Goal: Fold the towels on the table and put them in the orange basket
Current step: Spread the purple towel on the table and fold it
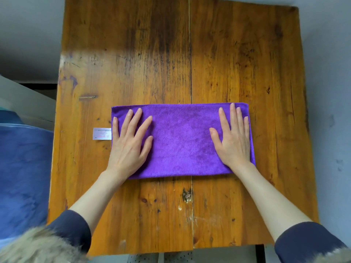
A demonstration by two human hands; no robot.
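Towel (pixel 180 141), purple, lies folded into a wide rectangle flat on the wooden bench (pixel 171 54), slightly nearer the person's edge than centre, with a white care label (pixel 102 133) sticking out at its left end. Left hand (pixel 131 143) presses palm-down on the towel's left part, fingers straight and spread; right hand (pixel 234 137) presses flat on the right part, fingers straight and close together. Blue fabric (pixel 22 177) sits off the bench's left side.
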